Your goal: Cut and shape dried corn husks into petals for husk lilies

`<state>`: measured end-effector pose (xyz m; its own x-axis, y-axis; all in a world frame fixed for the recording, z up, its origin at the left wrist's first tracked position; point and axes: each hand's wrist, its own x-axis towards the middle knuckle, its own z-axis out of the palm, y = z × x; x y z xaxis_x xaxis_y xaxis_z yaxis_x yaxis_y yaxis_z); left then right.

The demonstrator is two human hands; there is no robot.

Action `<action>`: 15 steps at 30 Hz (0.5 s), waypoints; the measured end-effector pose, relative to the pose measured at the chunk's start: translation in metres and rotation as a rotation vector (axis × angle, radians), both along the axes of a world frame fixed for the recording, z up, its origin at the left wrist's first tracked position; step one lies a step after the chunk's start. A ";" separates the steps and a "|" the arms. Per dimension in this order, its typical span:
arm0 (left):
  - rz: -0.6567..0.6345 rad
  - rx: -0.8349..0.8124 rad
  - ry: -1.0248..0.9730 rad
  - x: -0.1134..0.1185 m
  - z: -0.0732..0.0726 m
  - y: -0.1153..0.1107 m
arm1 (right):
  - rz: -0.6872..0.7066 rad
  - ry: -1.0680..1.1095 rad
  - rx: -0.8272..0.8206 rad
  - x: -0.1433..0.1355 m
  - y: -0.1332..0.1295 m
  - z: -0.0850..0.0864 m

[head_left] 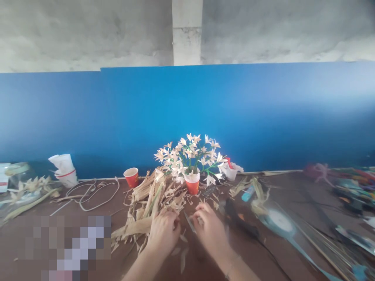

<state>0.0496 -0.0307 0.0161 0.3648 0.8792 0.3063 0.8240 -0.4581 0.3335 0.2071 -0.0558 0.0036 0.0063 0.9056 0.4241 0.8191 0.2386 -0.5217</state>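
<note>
My left hand (164,229) is closed at the front edge of a heap of dry corn husks (152,195); what its fingers hold, if anything, is hidden. Across a small gap, my right hand (211,231) is curled around a pointed metal blade (190,222), which sticks out toward the upper left. The fingers cover its handle. Small pale husk scraps (183,259) lie on the brown table between my wrists. Just beyond both hands, a red paper cup (192,186) holds a bunch of cream husk flowers (190,152) on green stems.
Left: another red cup (131,178), a white cable (88,199), stacked white cups (66,175) and a glass jar (18,173). Right: a dark corded tool (240,220), a ribbon spool (279,220), a blue lighter-like item (248,193) and thin sticks (325,248). A blue panel (187,109) stands behind.
</note>
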 end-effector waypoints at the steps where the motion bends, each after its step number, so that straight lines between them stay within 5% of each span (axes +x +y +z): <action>1: -0.062 -0.012 0.021 -0.002 0.001 0.000 | 0.027 -0.019 -0.019 0.000 0.001 -0.002; 5: -0.193 -0.068 0.102 -0.006 0.000 -0.001 | 0.084 -0.082 -0.078 -0.003 0.003 -0.012; 15: -0.213 -0.054 0.077 -0.014 -0.005 -0.002 | 0.056 -0.112 -0.065 -0.004 0.002 -0.010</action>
